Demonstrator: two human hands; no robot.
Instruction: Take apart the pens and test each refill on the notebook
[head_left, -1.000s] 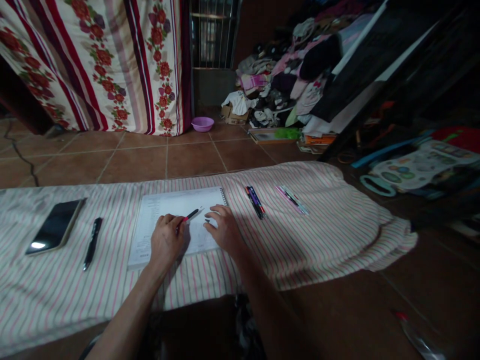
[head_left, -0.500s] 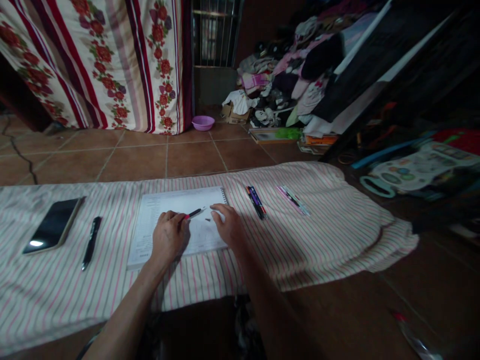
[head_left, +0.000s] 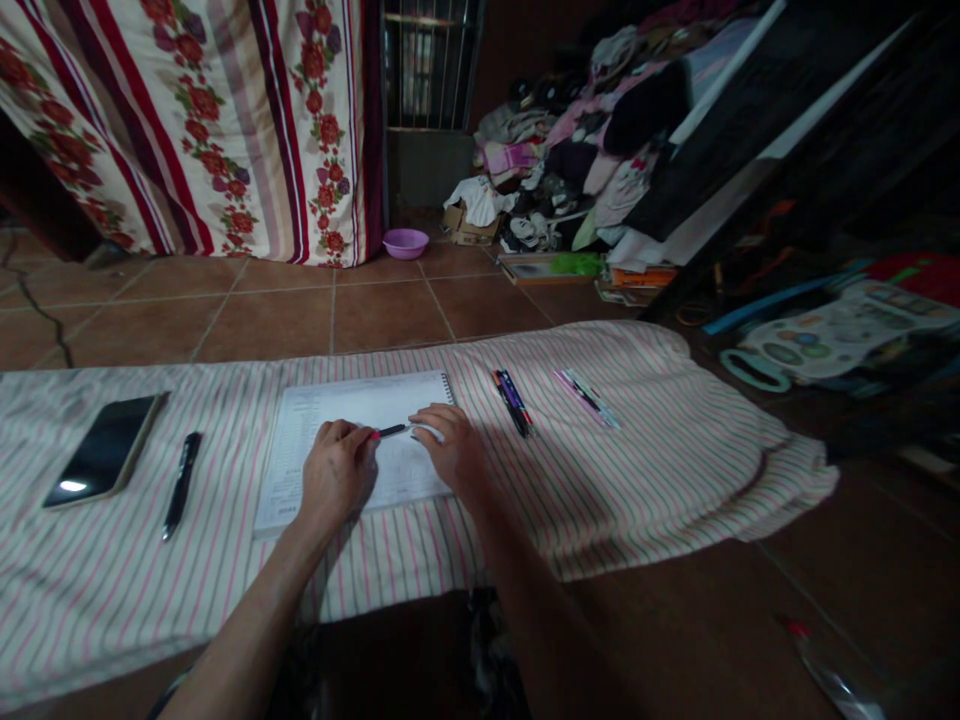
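Observation:
A spiral notebook (head_left: 330,410) lies open on a pink-striped cloth (head_left: 652,450) spread over the floor. My left hand (head_left: 339,476) rests on the page, closed round a black pen with a pink end (head_left: 390,431). My right hand (head_left: 450,450) sits just to its right on the notebook, fingers curled, fingertips touching the pen's tip. I cannot make out whether it holds a cap there.
A dark phone (head_left: 105,451) and a black pen (head_left: 180,482) lie left of the notebook. Two small groups of pens (head_left: 513,390) (head_left: 586,399) lie to the right. Beyond are tiled floor, a purple bowl (head_left: 406,242), a floral mattress (head_left: 187,120) and piled clothes (head_left: 570,150).
My right hand has slid left until its fingertips meet the pen's tip. The pen has levelled out in my left hand, and the small dark mark on the page is covered.

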